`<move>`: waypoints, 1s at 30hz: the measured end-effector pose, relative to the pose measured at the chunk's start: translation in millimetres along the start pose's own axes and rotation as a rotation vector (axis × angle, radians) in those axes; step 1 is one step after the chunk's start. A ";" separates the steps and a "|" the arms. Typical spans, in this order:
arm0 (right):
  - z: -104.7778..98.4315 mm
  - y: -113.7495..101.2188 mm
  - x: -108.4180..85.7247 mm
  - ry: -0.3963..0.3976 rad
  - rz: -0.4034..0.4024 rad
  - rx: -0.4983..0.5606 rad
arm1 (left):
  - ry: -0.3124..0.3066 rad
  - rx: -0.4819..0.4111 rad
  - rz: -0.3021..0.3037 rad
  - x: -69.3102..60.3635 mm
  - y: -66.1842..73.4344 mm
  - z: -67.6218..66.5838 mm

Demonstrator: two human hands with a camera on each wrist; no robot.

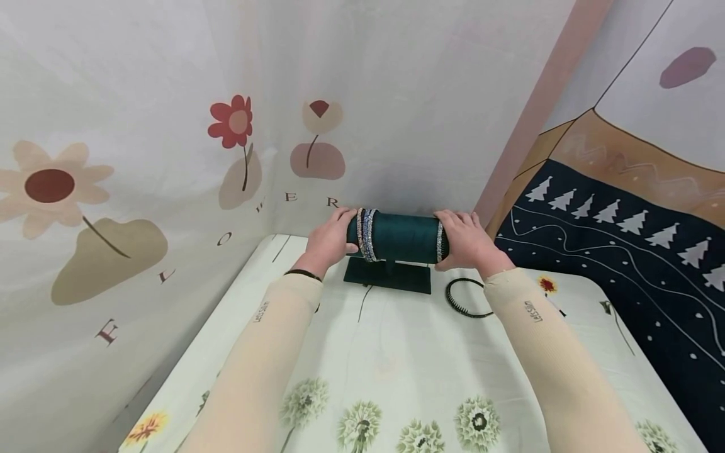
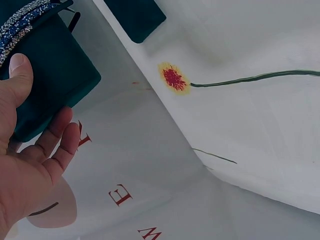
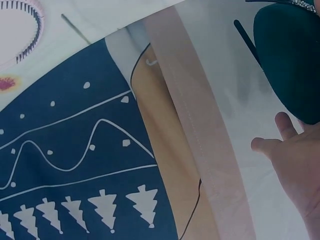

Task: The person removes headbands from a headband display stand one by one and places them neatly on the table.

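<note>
A dark green velvet roll (image 1: 404, 238) lies level on its stand, whose flat base (image 1: 387, 275) rests on the table. My left hand (image 1: 328, 242) grips the roll's left end, thumb on the near side; the left wrist view shows the thumb against the velvet (image 2: 60, 75) beside glittery bands (image 2: 17, 32). Several sparkling bands, blue and orange-toned (image 1: 367, 234), circle the roll near that hand. At the right end, a silvery band (image 1: 439, 241) sits beside my right hand (image 1: 467, 242), which holds that end with fingers on top and thumb below; its grasping fingertips are partly hidden.
A black toothed hair hoop (image 1: 461, 308) lies on the table right of the stand, partly behind my right forearm. The table has a flower-printed white cloth (image 1: 391, 352). Printed curtains (image 1: 170, 75) stand behind and left, with a dark tree-patterned cloth (image 1: 640, 270) at the right.
</note>
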State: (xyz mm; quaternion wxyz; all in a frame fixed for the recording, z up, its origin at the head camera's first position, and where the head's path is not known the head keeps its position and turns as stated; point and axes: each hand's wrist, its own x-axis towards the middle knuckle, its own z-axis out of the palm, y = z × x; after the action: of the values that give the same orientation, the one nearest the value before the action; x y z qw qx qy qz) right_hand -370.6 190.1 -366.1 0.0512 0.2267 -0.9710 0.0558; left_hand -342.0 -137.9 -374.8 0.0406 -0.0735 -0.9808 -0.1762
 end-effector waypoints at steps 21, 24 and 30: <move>-1.2 5.2 -5.7 0.012 -0.016 -0.013 | -0.001 0.001 -0.001 -1.1 0.2 -0.5; -0.6 6.1 -6.3 0.008 -0.015 -0.013 | -0.002 0.000 0.000 -0.9 0.4 -0.1; 0.0 8.8 -9.0 0.016 -0.023 -0.007 | 0.004 0.005 -0.001 0.2 -0.4 1.6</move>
State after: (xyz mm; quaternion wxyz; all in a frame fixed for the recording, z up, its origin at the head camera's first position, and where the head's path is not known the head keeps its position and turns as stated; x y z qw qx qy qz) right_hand -366.5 201.9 -368.0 0.0605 0.2372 -0.9681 0.0535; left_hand -342.3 -137.7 -376.4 0.0425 -0.0723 -0.9812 -0.1737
